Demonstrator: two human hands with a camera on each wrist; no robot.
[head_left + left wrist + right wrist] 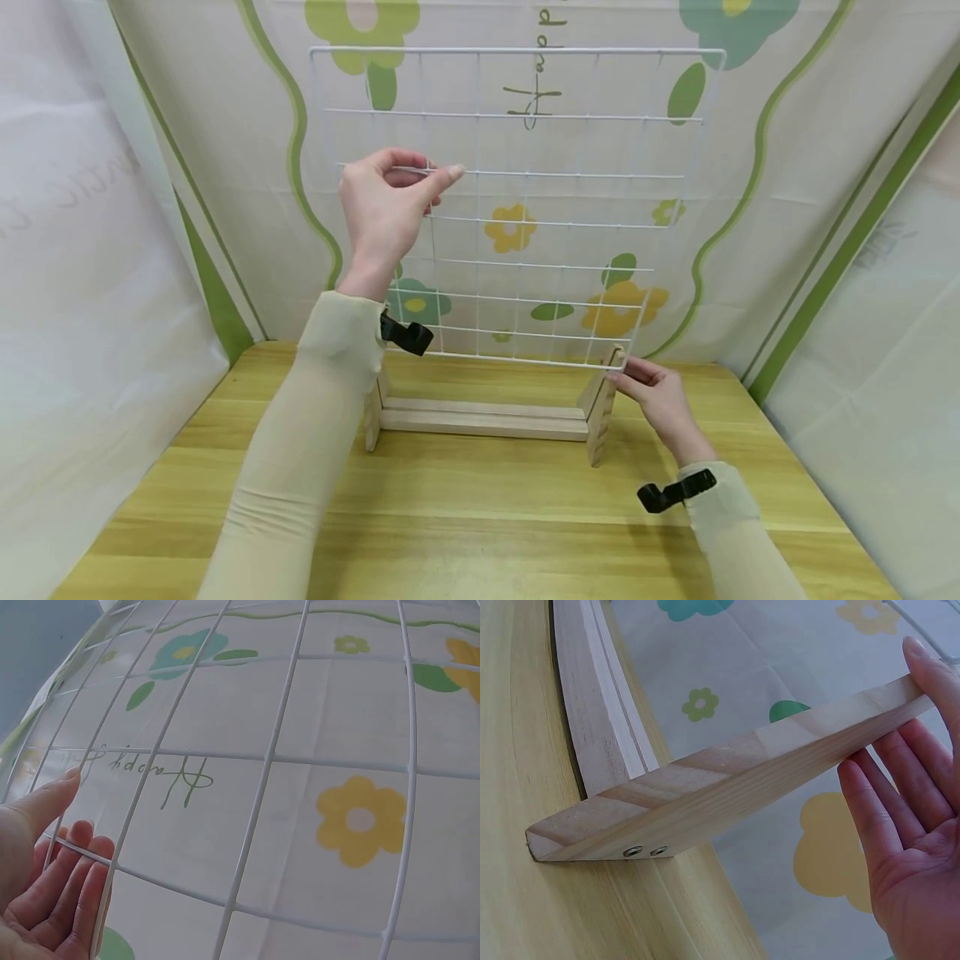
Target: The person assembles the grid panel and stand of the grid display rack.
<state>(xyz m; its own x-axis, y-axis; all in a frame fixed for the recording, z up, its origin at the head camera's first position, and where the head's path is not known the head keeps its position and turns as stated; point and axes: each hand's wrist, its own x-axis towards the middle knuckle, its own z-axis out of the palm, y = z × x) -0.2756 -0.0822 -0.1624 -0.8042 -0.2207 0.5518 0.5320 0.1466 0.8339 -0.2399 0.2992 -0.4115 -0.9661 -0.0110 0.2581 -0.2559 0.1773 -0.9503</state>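
1. Sleeves point(279, 475) come first, cream coloured, running up from the bottom of the head view, each with a black wrist mount point(408, 336) at the cuff.
2. Next is the yellowish wood-grain table point(480, 525), a bit shiny up front, spreading back under everything.
3. Left hand point(384, 212) is up high, clamped on the white wire grid point(527, 174) toward its left side, thumb on the near face and fingers round the back, with a wire running between.
4. Right hand point(663, 408) is lower down, pinching the upper end of the right upright point(600, 421), thumb on the edge, fingers against the outer face.
5. That upright belongs to a wooden stand point(483, 425) sitting on the table: two uprights joined by a grooved crossbar, the left one partly behind a sleeve. Two metal fasteners point(633, 851) show low on the right upright.
6. As for the grid, it's up above the stand, lower right corner at the top of the right upright. Can't tell if it's actually slotted in. Lower left corner is hidden behind the arm.
7. Way back there's a pale cloth backdrop point(570, 150) with printed flowers point(624, 308) and green lettering point(534, 92).
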